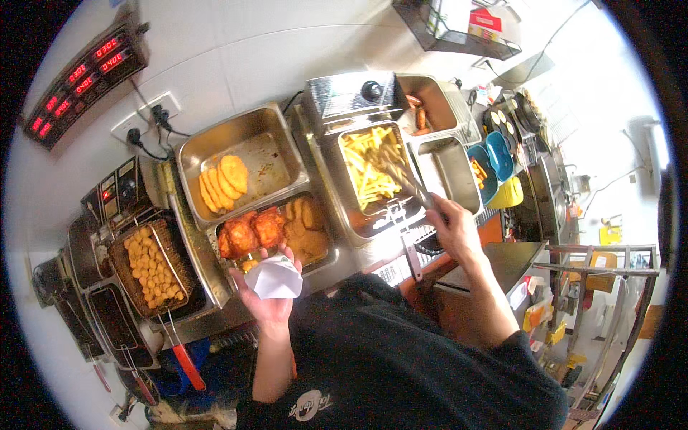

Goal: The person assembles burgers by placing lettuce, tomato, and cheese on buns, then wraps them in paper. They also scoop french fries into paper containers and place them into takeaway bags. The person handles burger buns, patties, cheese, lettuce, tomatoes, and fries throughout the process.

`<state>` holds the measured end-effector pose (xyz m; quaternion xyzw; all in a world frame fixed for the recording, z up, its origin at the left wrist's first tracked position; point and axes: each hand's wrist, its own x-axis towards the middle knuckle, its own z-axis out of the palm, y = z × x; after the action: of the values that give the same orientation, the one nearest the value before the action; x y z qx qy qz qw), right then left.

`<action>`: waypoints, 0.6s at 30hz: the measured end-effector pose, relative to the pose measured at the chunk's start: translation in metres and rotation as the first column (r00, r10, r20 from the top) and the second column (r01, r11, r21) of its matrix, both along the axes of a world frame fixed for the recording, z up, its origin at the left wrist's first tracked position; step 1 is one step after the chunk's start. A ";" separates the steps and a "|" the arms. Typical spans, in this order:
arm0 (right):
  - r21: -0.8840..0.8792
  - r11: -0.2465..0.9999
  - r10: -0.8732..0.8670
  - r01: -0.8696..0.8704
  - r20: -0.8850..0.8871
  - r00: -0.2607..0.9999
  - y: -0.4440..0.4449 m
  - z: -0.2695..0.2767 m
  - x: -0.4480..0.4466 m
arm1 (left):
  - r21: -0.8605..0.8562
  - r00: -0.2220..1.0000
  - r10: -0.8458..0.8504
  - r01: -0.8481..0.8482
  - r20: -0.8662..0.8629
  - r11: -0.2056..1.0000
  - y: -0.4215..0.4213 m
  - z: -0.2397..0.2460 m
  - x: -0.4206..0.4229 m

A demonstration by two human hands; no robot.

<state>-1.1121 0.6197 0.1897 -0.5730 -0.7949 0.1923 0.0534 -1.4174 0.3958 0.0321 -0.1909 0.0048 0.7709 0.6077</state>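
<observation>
My right hand [457,228] grips the dark handle of a pair of tongs [395,166]. The far end of the tongs reaches into French fries [365,158] in the fryer basket [406,148]; whether its tips hold any fries cannot be told. In my left hand [263,306] rests a small white paper sleeve [277,279], its inside hidden from this angle. That hand is in front of a steel pan [334,248] with reddish fried chicken pieces [252,234] and browner breaded pieces [309,236]. Behind it, flat golden patties [223,183] overlap in a larger steel pan [269,129].
At left, a fryer basket [185,290] holds round nuggets [150,269]; its red handle [188,368] sticks out over the front. Sausages [421,115] lie in a back-right pan [438,107]. Teal bowls [500,156] stand further right. A metal rack [596,266] is behind my right arm.
</observation>
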 end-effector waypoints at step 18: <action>0.125 0.983 0.098 -0.131 0.238 0.966 0.038 -0.060 0.042 | -0.059 0.908 0.045 -0.077 -0.416 0.995 0.135 0.046 0.047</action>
<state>-1.0705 0.6577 0.1293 -0.5392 -0.8391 0.0710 -0.0107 -1.3706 0.5304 0.0785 -0.0455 0.1558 0.8117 0.5610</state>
